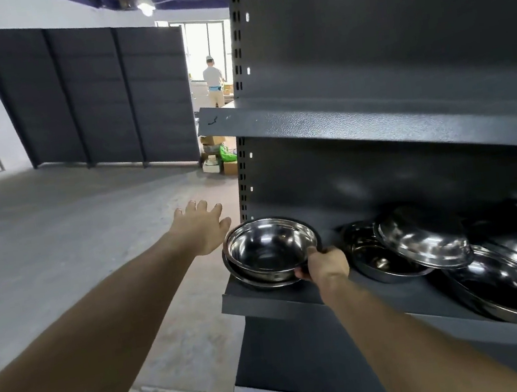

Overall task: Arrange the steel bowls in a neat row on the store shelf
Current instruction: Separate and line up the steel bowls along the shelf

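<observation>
At the left end of the dark metal shelf (264,297), the right hand (323,264) pinches the near rim of a steel bowl (270,248), fingers curled under its edge and thumb on top. That bowl sits nested in a second bowl (255,280) resting on the shelf. The left hand (200,228) is spread flat with fingers extended, grasping nothing, just beside the held bowl's left rim past the shelf end. Further right, more steel bowls (420,240) lie in a jumble, some tilted and overlapping. Beyond the concrete floor (59,238), a person (213,80) stands in a bright doorway.
</observation>
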Motion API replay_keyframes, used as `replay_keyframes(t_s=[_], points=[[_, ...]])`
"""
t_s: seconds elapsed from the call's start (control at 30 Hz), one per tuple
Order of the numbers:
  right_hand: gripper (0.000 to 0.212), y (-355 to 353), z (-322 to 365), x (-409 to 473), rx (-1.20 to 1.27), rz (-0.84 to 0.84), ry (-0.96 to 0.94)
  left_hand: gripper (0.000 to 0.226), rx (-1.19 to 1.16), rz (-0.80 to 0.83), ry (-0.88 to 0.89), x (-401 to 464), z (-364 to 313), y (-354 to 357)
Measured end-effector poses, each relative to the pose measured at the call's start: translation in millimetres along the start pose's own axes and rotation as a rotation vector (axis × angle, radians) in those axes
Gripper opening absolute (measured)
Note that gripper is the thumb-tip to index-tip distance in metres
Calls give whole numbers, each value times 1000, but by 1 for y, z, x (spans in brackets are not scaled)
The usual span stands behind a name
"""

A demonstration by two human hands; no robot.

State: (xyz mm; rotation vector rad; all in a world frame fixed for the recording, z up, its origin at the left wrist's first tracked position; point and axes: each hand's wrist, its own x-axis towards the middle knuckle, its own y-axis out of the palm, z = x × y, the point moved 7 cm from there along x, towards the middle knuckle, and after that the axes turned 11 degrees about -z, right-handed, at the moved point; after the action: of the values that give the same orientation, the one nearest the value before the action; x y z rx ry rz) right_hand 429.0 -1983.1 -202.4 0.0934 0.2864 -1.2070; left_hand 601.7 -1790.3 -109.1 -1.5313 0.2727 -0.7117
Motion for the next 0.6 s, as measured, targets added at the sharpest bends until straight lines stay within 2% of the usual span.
replay_keyframes(t_s=[0.07, 0.23, 0.47, 0.6], points=[[9, -2, -1, 0, 5, -13, 3, 57, -1, 4, -1, -1, 1, 2], [18, -6, -1, 5, -35, -36, -28, 56, -22, 22, 11, -2, -4, 8], [33, -29, 8, 14, -366, -164, -236, 56, -65, 34, 82, 3, -29, 18], [34, -51, 15, 19, -430, -228, -268, 55, -109, 27, 153, 12, -55, 23]])
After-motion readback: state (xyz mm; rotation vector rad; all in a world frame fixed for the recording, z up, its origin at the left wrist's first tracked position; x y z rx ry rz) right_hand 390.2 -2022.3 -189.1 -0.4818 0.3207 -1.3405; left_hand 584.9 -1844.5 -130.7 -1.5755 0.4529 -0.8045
